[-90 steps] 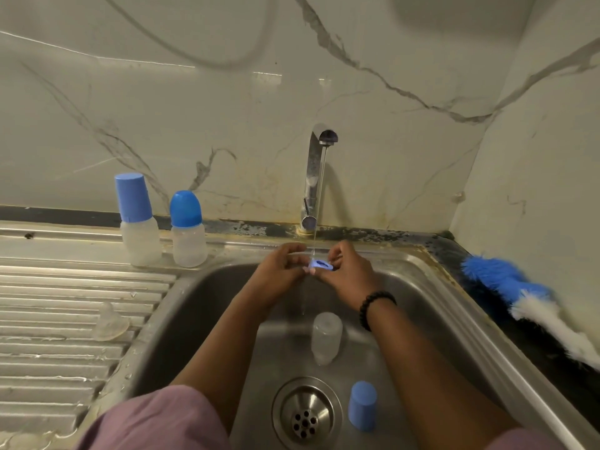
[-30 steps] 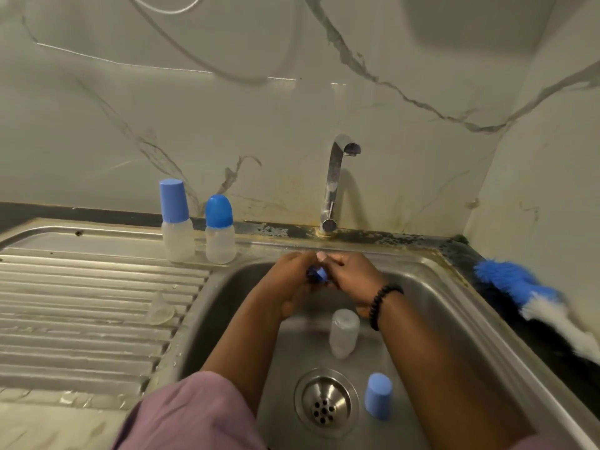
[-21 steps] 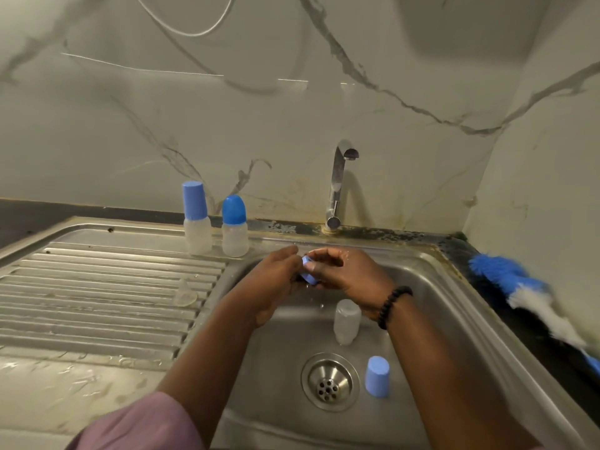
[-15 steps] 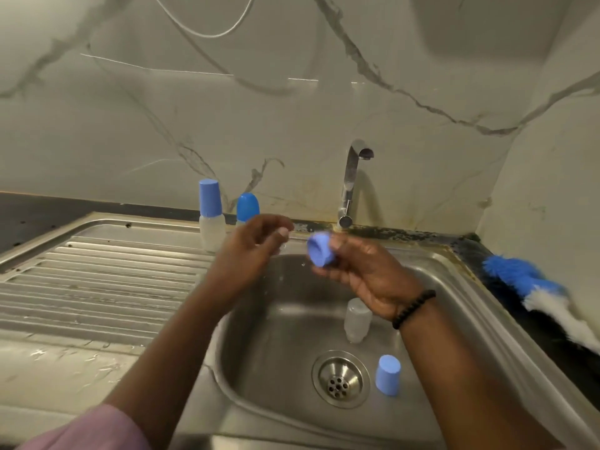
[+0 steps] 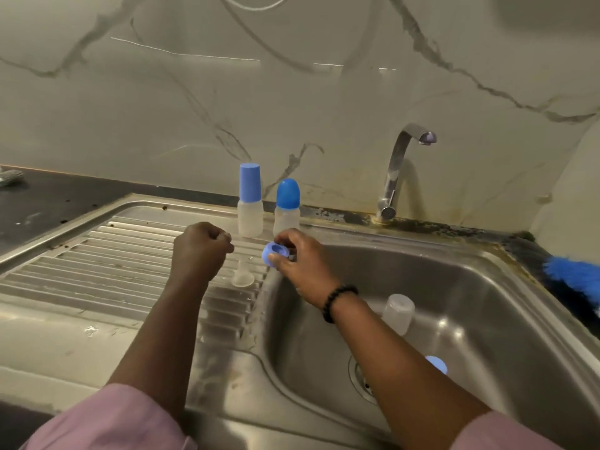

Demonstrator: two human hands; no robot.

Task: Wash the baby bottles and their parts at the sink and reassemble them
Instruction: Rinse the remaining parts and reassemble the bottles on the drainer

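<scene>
A: Head view, progress check. Two capped translucent baby bottles, one with a tall light-blue cylindrical cap (image 5: 249,203) and one with a rounded darker-blue dome cap (image 5: 287,206), stand upright at the back of the ribbed steel drainboard (image 5: 97,254), just beside each other. Those look finished to me.

B: And what's left?

A: One translucent uncapped bottle body (image 5: 398,313) sits in the steel sink basin (image 5: 487,319), plus a light-blue cap (image 5: 436,364) near the drain, partly hidden by the right forearm. A clear silicone teat (image 5: 242,275) stands on the drainboard by the basin edge. So roughly two of three done, by my guess; last one needs assembly.

B: Hands?

A: Right hand (image 5: 302,264) pinches a small light-blue plastic screw ring (image 5: 276,253) with thumb and fingertips, held over the basin's left rim, near the teat. Left hand (image 5: 199,250) is curled into a fist above the drainboard; nothing visible in it, though I can't see inside.

B: Ring orientation?

A: Its open side faces up and toward the camera, axis tilted slightly left. Teat points tip-up, long axis vertical. Likely next: teat into ring.
</scene>
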